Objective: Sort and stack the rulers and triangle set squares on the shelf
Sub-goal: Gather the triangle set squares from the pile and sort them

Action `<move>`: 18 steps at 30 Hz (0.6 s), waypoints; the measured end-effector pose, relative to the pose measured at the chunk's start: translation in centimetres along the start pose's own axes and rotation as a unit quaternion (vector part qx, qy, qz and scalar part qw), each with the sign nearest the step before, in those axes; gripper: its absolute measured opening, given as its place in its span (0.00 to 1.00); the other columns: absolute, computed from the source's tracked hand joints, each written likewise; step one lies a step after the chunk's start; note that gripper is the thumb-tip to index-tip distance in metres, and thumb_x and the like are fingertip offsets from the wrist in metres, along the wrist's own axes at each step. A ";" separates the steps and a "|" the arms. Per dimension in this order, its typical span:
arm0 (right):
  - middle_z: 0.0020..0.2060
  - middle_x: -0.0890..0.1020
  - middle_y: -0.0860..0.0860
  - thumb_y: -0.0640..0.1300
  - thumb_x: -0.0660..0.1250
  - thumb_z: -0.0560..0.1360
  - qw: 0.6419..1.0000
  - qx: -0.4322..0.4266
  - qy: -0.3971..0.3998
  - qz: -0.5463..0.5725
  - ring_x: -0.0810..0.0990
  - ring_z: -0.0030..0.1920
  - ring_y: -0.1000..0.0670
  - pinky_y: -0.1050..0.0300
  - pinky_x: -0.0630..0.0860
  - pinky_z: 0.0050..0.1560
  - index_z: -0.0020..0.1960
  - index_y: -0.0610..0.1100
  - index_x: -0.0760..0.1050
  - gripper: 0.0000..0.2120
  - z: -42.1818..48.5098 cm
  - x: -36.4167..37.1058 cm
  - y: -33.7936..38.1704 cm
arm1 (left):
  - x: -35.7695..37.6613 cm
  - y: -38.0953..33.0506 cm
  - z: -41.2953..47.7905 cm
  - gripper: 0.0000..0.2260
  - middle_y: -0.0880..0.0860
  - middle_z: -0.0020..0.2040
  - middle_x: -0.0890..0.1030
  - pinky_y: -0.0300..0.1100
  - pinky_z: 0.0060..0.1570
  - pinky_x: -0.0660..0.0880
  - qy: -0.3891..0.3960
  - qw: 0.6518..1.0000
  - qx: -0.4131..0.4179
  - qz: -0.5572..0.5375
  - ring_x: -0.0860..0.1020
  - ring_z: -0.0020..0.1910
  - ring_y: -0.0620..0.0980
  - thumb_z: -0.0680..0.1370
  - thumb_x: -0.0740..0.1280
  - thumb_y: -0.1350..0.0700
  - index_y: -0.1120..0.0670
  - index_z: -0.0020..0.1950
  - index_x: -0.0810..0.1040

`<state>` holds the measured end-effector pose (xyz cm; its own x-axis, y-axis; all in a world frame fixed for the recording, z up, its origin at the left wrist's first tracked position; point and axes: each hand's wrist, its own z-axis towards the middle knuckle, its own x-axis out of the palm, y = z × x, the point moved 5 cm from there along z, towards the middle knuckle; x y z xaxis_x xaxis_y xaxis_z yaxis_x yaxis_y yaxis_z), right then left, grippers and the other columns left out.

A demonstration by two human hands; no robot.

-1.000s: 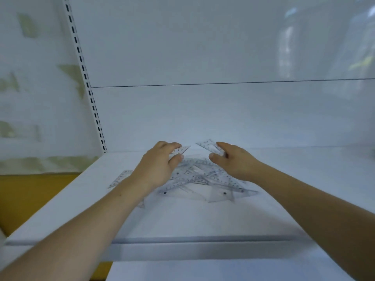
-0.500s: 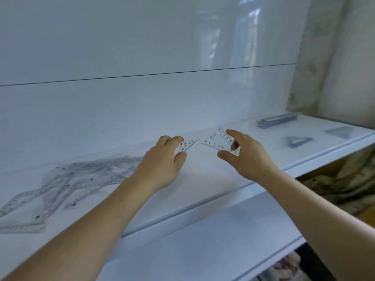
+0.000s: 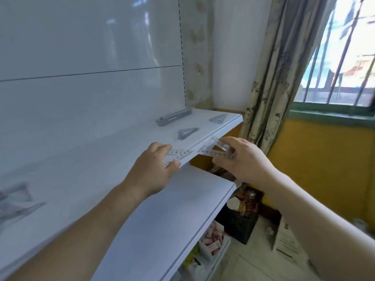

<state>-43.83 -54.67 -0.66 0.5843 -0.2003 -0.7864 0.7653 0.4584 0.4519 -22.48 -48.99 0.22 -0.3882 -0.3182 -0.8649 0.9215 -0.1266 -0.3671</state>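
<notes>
Hands both up at front edge of top shelf (image 3: 113, 159). Left hand (image 3: 154, 169): fingers and thumb curled round a small clear set square, left square (image 3: 178, 155), printed 2 3 4 5 readable along one edge, corner poking out past the fingertips, right over the shelf lip; contact with shelf not resolvable. Right hand (image 3: 243, 161): pinching a second clear set square, right square (image 3: 219, 150), index on top, thumb underneath, remaining fingers curled behind; held in air just beyond the shelf edge, tilted, scale markings blurred. Tips of both squares near each other, not touching. Further along the shelf toward its right end: ruler stack (image 3: 173, 117) lying against the back panel, triangle stack (image 3: 187, 133) in front of it nearer the lip, lone triangle (image 3: 218, 118) flat by the end corner; all three well apart from each other. Far left on same shelf: loose pile (image 3: 16, 201) of clear rulers and squares, overlapping, blurred, count unreadable. Lower shelf (image 3: 178, 216) below, sticking out further forward, both forearms over it. Beyond shelf end: patterned curtain (image 3: 269, 88), barred window (image 3: 341, 63), yellow wall below sill. Floor level: jar (image 3: 236, 205) on dark crate (image 3: 239, 226), box of packets (image 3: 211, 242) under lower shelf.
</notes>
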 end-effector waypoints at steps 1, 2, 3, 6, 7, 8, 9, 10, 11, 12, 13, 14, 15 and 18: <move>0.57 0.75 0.54 0.63 0.66 0.71 1.000 0.003 0.002 -0.004 0.73 0.52 0.53 0.59 0.71 0.49 0.71 0.54 0.66 0.31 0.4 -0.8 -1.5 | 1.0 -1.3 0.9 0.24 0.49 0.69 0.65 0.36 0.55 0.63 0.004 1.000 0.008 -0.003 0.71 0.60 0.50 0.79 0.60 0.46 0.53 0.73 0.64; 0.59 0.74 0.55 0.64 0.66 0.71 1.000 0.003 0.002 -0.009 0.73 0.53 0.52 0.58 0.72 0.50 0.71 0.54 0.65 0.31 0.8 -1.6 -3.0 | 2.0 -2.6 2.0 0.24 0.49 0.69 0.65 0.36 0.54 0.63 0.006 1.000 0.012 -0.005 0.71 0.59 0.50 0.78 0.60 0.47 0.53 0.73 0.64; 0.59 0.74 0.55 0.64 0.66 0.71 1.000 0.004 0.006 -0.016 0.73 0.54 0.52 0.58 0.72 0.51 0.71 0.55 0.65 0.31 1.3 -2.4 -4.6 | 3.0 -3.8 3.0 0.24 0.49 0.69 0.65 0.35 0.54 0.63 0.006 1.000 0.014 -0.008 0.71 0.58 0.49 0.78 0.61 0.47 0.54 0.73 0.64; 0.58 0.75 0.55 0.64 0.66 0.71 1.000 0.003 0.012 -0.028 0.73 0.55 0.52 0.56 0.73 0.51 0.71 0.55 0.64 0.31 2.8 -4.7 -9.0 | 5.6 -7.2 6.4 0.25 0.49 0.68 0.64 0.35 0.52 0.65 -0.004 1.000 0.009 -0.025 0.69 0.50 0.46 0.77 0.64 0.48 0.54 0.72 0.65; 0.59 0.75 0.55 0.63 0.66 0.71 0.999 0.004 0.014 -0.031 0.74 0.55 0.52 0.56 0.74 0.52 0.71 0.56 0.64 0.31 3.3 -5.4 -10.6 | 6.4 -8.2 7.6 0.25 0.50 0.67 0.64 0.35 0.51 0.65 -0.010 0.999 0.005 -0.033 0.69 0.49 0.45 0.77 0.65 0.48 0.54 0.71 0.66; 0.59 0.75 0.55 0.63 0.66 0.72 0.999 0.003 0.014 -0.034 0.74 0.55 0.51 0.57 0.74 0.52 0.71 0.56 0.64 0.31 3.8 -5.9 -12.0 | 7.2 -9.1 8.6 0.25 0.50 0.67 0.65 0.35 0.50 0.66 -0.018 0.999 0.001 -0.041 0.70 0.49 0.45 0.76 0.65 0.49 0.54 0.71 0.66; 0.60 0.75 0.54 0.62 0.66 0.72 0.999 0.000 0.015 -0.034 0.74 0.56 0.51 0.57 0.74 0.52 0.71 0.56 0.64 0.30 4.3 -6.3 -13.2 | 7.7 -9.7 9.5 0.24 0.51 0.66 0.65 0.34 0.49 0.66 -0.027 0.998 -0.004 -0.049 0.70 0.50 0.45 0.76 0.66 0.49 0.53 0.71 0.67; 0.60 0.75 0.54 0.62 0.66 0.72 0.999 -0.005 0.017 -0.033 0.74 0.56 0.51 0.57 0.74 0.52 0.71 0.55 0.64 0.30 5.0 -6.7 -14.3 | 8.4 -10.3 10.4 0.24 0.51 0.65 0.66 0.33 0.47 0.66 -0.036 0.998 -0.010 -0.056 0.71 0.50 0.45 0.76 0.66 0.49 0.53 0.71 0.67; 0.61 0.75 0.54 0.61 0.66 0.72 0.999 -0.010 0.019 -0.031 0.74 0.57 0.50 0.57 0.74 0.53 0.72 0.55 0.64 0.30 5.7 -6.9 -15.3 | 9.0 -10.7 11.1 0.24 0.52 0.65 0.67 0.32 0.44 0.66 -0.043 0.997 -0.016 -0.061 0.71 0.51 0.45 0.76 0.66 0.50 0.52 0.71 0.67; 0.61 0.75 0.53 0.61 0.66 0.73 0.999 -0.015 0.023 -0.028 0.74 0.57 0.50 0.56 0.73 0.53 0.72 0.55 0.64 0.30 6.5 -6.9 -16.2 | 9.6 -11.1 11.9 0.24 0.52 0.65 0.67 0.30 0.42 0.65 -0.049 0.996 -0.022 -0.065 0.71 0.52 0.45 0.76 0.66 0.50 0.52 0.71 0.67; 0.61 0.75 0.53 0.61 0.67 0.73 0.999 -0.019 0.028 -0.025 0.74 0.58 0.50 0.56 0.73 0.54 0.72 0.55 0.64 0.30 7.3 -6.9 -16.9 | 10.1 -11.3 12.6 0.24 0.52 0.66 0.68 0.30 0.40 0.65 -0.052 0.996 -0.029 -0.067 0.72 0.54 0.45 0.76 0.66 0.50 0.52 0.71 0.66; 0.61 0.74 0.53 0.60 0.67 0.73 0.999 -0.022 0.032 -0.022 0.74 0.57 0.50 0.56 0.73 0.54 0.72 0.55 0.64 0.30 8.0 -6.7 -17.4 | 10.4 -11.3 13.2 0.24 0.51 0.67 0.68 0.30 0.40 0.65 -0.056 0.996 -0.033 -0.065 0.72 0.55 0.46 0.76 0.66 0.51 0.52 0.71 0.66; 0.61 0.74 0.53 0.60 0.67 0.73 0.999 -0.024 0.038 -0.017 0.74 0.57 0.50 0.55 0.73 0.54 0.72 0.55 0.64 0.30 9.0 -6.4 -17.9 | 10.7 -11.3 14.0 0.25 0.51 0.67 0.68 0.30 0.39 0.65 -0.059 0.996 -0.039 -0.060 0.73 0.57 0.48 0.76 0.66 0.51 0.52 0.71 0.65; 0.61 0.73 0.53 0.60 0.67 0.73 0.998 -0.032 0.050 0.002 0.73 0.59 0.50 0.54 0.74 0.56 0.72 0.54 0.64 0.30 12.1 -5.1 -19.0 | 11.4 -10.6 16.6 0.25 0.50 0.69 0.68 0.34 0.44 0.68 -0.066 0.995 -0.064 -0.043 0.75 0.55 0.49 0.76 0.67 0.50 0.52 0.71 0.66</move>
<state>-58.05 -72.89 -0.16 0.5542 -0.1121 -0.8248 0.7427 0.5140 0.4292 -36.55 -66.82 -0.07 -0.4544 -0.4322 -0.7789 0.8729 -0.0419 -0.4861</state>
